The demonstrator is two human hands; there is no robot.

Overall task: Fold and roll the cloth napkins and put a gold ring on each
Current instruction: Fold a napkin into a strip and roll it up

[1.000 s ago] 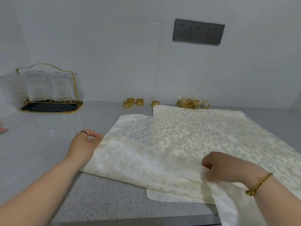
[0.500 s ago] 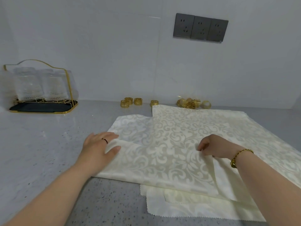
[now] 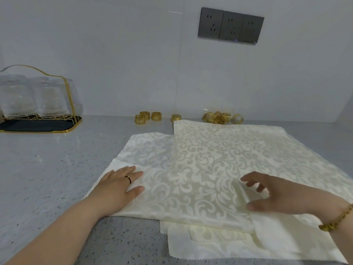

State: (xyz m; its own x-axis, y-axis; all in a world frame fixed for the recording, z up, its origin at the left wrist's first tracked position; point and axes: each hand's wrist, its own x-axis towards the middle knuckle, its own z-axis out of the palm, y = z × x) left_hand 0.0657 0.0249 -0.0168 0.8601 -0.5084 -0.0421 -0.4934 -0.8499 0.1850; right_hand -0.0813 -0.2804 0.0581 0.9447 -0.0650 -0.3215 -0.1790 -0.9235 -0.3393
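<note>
Closest to you, the folded napkin sits on top of the other napkins at the front of the grey counter. Your left hand is flat on its left end, fingers straight, just pressing, while your right hand is at the right end, fingers spread and loosely bent, thumb on the cloth, holding nothing. Further back, the gold rings sit in two bunches by the wall, well apart from both hands, with the rack of glasses off left.

no readable text, labels or numbers
</note>
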